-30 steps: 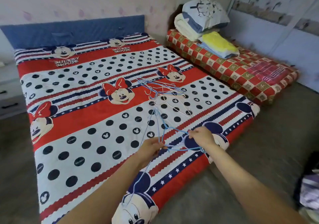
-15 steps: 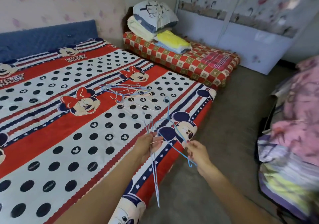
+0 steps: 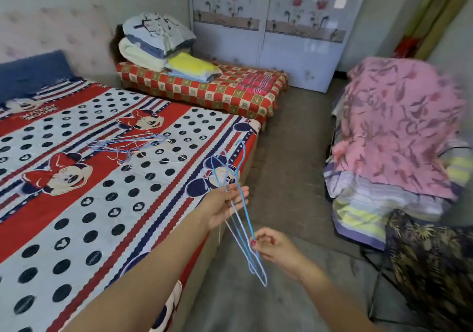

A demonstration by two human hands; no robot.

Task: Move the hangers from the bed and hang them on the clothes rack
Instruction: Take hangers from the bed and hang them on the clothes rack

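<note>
A small bunch of thin blue wire hangers [image 3: 243, 219] hangs in the air beside the bed's corner, hooks pointing up. My left hand [image 3: 225, 205] holds them near the hooks, fingers and thumb closed round the wires. My right hand [image 3: 272, 247] pinches the wires lower down, over the floor. A loose pile of several blue and pale hangers [image 3: 133, 147] lies on the Mickey Mouse bedspread [image 3: 84, 203]. At the right a rack [image 3: 376, 267] is draped with a pink floral cloth [image 3: 399, 126] and striped fabrics; its bar is hidden.
A low mattress with a red checked cover [image 3: 217, 93] carries folded bedding [image 3: 158, 39] at the back. A white wardrobe with flower prints [image 3: 271, 29] stands behind it. A grey floor strip [image 3: 286, 165] runs between the bed and the rack.
The view has swung to the right, bringing the covered rack into sight. Both hands have carried the blue hangers off the bed's edge, and my right hand now holds them lower down.
</note>
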